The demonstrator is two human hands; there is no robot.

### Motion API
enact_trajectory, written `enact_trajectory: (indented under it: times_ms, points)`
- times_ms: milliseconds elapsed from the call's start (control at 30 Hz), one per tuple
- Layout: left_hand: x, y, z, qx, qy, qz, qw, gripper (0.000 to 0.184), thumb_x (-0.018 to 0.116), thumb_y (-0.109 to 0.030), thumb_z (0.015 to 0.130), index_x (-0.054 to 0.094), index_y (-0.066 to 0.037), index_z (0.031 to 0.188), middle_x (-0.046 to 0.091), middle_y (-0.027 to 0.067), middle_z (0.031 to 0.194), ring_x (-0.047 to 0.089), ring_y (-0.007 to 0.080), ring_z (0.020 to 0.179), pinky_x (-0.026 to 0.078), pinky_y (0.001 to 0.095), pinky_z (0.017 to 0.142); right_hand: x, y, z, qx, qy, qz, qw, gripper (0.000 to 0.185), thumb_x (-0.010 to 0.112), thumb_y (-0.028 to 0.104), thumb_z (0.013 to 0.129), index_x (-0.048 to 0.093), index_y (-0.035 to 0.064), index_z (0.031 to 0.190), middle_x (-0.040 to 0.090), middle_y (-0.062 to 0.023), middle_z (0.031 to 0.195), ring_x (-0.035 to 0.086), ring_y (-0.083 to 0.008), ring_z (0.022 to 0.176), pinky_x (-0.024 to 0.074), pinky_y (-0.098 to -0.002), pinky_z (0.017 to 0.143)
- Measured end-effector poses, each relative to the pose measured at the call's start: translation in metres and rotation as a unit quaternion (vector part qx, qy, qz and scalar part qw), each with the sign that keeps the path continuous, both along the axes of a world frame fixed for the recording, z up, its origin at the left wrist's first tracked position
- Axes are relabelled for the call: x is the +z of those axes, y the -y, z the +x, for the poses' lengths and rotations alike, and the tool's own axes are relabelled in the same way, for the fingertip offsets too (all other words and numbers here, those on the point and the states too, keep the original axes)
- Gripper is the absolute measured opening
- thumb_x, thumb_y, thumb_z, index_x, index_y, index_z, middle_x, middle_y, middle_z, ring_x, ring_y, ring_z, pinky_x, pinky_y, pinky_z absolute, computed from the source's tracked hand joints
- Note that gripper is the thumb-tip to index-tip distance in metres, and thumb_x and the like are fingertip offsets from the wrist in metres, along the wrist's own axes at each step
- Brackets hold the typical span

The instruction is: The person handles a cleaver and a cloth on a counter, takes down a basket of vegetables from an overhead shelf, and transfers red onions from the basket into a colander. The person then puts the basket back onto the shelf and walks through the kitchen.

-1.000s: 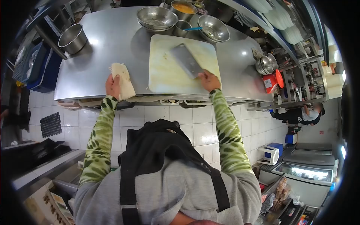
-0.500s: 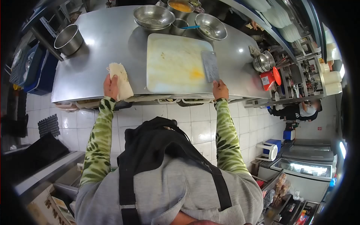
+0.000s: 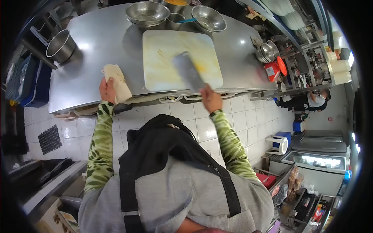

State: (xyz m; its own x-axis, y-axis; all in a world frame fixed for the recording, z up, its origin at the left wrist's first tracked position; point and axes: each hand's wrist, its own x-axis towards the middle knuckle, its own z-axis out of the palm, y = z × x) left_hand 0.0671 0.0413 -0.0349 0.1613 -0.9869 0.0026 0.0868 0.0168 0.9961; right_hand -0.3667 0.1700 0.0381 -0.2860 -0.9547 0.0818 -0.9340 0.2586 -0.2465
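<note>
My right hand (image 3: 211,98) grips the handle of a cleaver (image 3: 188,70), whose wide grey blade is blurred and angled over the lower middle of a white cutting board (image 3: 163,54). Whether the blade touches the board I cannot tell. Yellow-orange stains mark the board's surface. To its left, my left hand (image 3: 107,90) is closed on a folded cream cloth (image 3: 117,82) at the front edge of the steel table (image 3: 93,54).
Behind the board stand two wide steel bowls (image 3: 147,13) (image 3: 209,18) and a small steel pot (image 3: 175,20) with a blue-handled utensil. A deep steel pot (image 3: 61,46) is at the left. On the right are stacked bowls (image 3: 266,52) and a red container (image 3: 272,70). A person (image 3: 314,100) is farther right.
The cleaver has moved left from the board's right edge towards its middle and turned, its top tilting left. My left hand keeps the cloth beside the board. The view has shifted slightly.
</note>
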Motion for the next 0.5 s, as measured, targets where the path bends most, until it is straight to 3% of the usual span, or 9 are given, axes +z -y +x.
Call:
enact_trajectory:
  times_ms: [67, 133, 167, 200, 267, 333, 400, 500]
  points:
    - [-0.005, 0.007, 0.009, -0.013, 0.007, -0.007, 1.0, 0.03, 0.051, -0.02, 0.102, 0.059, 0.0, 0.122, 0.067, 0.0052, 0.106, 0.061, 0.0126, 0.092, 0.05, 0.0286, 0.083, 0.024, -0.014, 0.023, 0.037, 0.028, 0.004, 0.999, 0.044, 0.054, 0.048, 0.096, 0.059, 0.0196, 0.13, 0.07, -0.0182, 0.083, 0.068, -0.04, 0.078, 0.0534, -0.0522, 0.069]
    - [-0.015, 0.017, 0.015, -0.015, 0.056, -0.035, 0.998, 0.03, 0.051, -0.021, 0.102, 0.059, 0.0, 0.122, 0.067, 0.005, 0.106, 0.061, 0.0126, 0.091, 0.05, 0.0287, 0.082, 0.022, -0.02, -0.011, -0.018, 0.053, 0.012, 0.998, 0.041, 0.055, 0.046, 0.096, 0.061, 0.0173, 0.125, 0.071, -0.0165, 0.085, 0.068, -0.0388, 0.081, 0.0532, -0.0505, 0.071]
    - [-0.01, 0.013, 0.013, -0.019, 0.048, -0.033, 0.998, 0.03, 0.051, -0.021, 0.102, 0.059, 0.0, 0.122, 0.067, 0.005, 0.106, 0.061, 0.0126, 0.091, 0.051, 0.0287, 0.082, 0.011, -0.024, -0.037, -0.062, 0.086, -0.018, 0.994, 0.038, 0.055, 0.044, 0.096, 0.063, 0.0152, 0.119, 0.071, -0.0157, 0.086, 0.068, -0.0377, 0.084, 0.0534, -0.049, 0.072]
    - [-0.007, 0.01, 0.011, -0.021, 0.039, -0.029, 0.999, 0.03, 0.051, -0.021, 0.102, 0.059, 0.0, 0.122, 0.067, 0.005, 0.106, 0.061, 0.0126, 0.091, 0.051, 0.0287, 0.082, 0.004, -0.031, -0.062, -0.06, 0.082, -0.094, 0.99, 0.031, 0.058, 0.035, 0.096, 0.065, 0.0152, 0.119, 0.07, -0.0165, 0.079, 0.067, -0.0392, 0.075, 0.0518, -0.0486, 0.063]
    - [-0.011, 0.012, 0.016, -0.021, 0.065, -0.033, 0.997, 0.03, 0.051, -0.02, 0.102, 0.059, 0.0, 0.122, 0.067, 0.0052, 0.106, 0.061, 0.0128, 0.091, 0.051, 0.0287, 0.082, 0.005, -0.043, -0.082, -0.127, 0.069, -0.044, 0.989, 0.034, 0.058, 0.037, 0.096, 0.064, 0.0156, 0.121, 0.07, -0.017, 0.08, 0.068, -0.0399, 0.076, 0.0525, -0.0493, 0.064]
    - [-0.015, 0.008, 0.013, -0.021, 0.048, -0.021, 0.998, 0.029, 0.051, -0.02, 0.102, 0.058, 0.0, 0.122, 0.066, 0.0053, 0.106, 0.062, 0.0131, 0.092, 0.051, 0.0287, 0.082, 0.014, -0.052, -0.045, -0.12, -0.01, 0.003, 0.993, 0.037, 0.055, 0.045, 0.096, 0.065, 0.0161, 0.116, 0.071, -0.0164, 0.085, 0.068, -0.0414, 0.078, 0.0535, -0.0516, 0.068]
    - [-0.009, 0.007, 0.008, -0.018, -0.01, -0.005, 1.0, 0.029, 0.051, -0.02, 0.102, 0.058, 0.0, 0.122, 0.067, 0.0054, 0.106, 0.062, 0.0133, 0.091, 0.051, 0.0288, 0.082, 0.032, -0.059, 0.001, -0.035, 0.005, -0.001, 0.999, 0.039, 0.057, 0.046, 0.095, 0.065, 0.0195, 0.122, 0.071, -0.0176, 0.085, 0.067, -0.0417, 0.078, 0.0536, -0.0521, 0.068]
    - [-0.006, 0.01, 0.007, -0.026, 0.0, -0.022, 0.999, 0.029, 0.051, -0.02, 0.103, 0.058, 0.0, 0.121, 0.067, 0.0058, 0.106, 0.062, 0.0135, 0.091, 0.052, 0.0293, 0.081, 0.034, -0.061, -0.028, -0.079, 0.048, -0.004, 0.996, 0.036, 0.058, 0.041, 0.095, 0.065, 0.0184, 0.122, 0.071, -0.0174, 0.086, 0.068, -0.0407, 0.079, 0.054, -0.0508, 0.069]
